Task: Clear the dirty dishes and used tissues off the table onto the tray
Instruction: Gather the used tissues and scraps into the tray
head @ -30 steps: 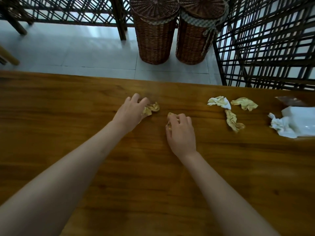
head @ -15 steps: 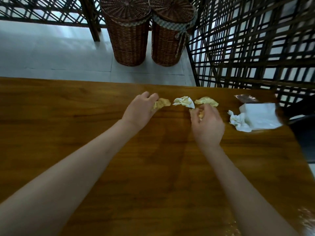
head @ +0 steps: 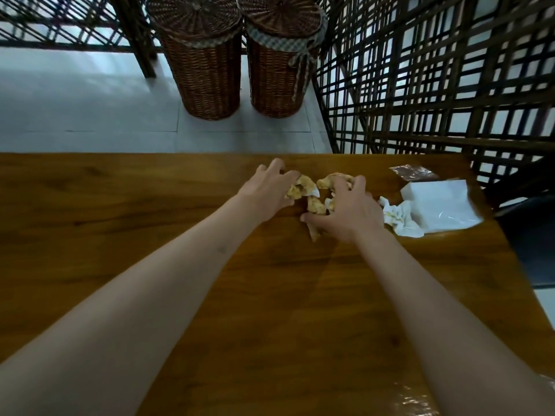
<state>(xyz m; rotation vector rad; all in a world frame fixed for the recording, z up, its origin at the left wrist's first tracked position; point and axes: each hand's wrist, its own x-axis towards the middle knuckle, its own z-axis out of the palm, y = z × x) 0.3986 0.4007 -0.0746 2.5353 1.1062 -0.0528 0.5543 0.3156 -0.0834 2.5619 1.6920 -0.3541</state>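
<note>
I look down on a brown wooden counter (head: 270, 295) with both bare forearms stretched out ahead of me. My left hand (head: 267, 190) lies near the far edge, its fingers curled around a crumpled yellow-stained tissue (head: 300, 189) that bulges out from its right side. My right hand (head: 350, 210) sits just beside it, fingers spread and bent down over a second clump of stained tissues (head: 318, 205); one wad (head: 332, 179) pokes out past its fingertips and a strip (head: 313, 232) trails out below its thumb. I read both hands as gripping tissue. The two clumps lie between the hands and nearly meet. Just right of my right hand lies a crumpled white tissue (head: 399, 219), touching a stack of clean white napkins (head: 438, 205). Beyond that stack is a clear, shiny wrapper (head: 411, 172). Past the counter's far edge, beyond my hands, two lidded wicker baskets (head: 210, 70) stand side by side on a pale tiled floor (head: 75, 109), with a dark wooden lattice screen (head: 435, 70) to their right.
</note>
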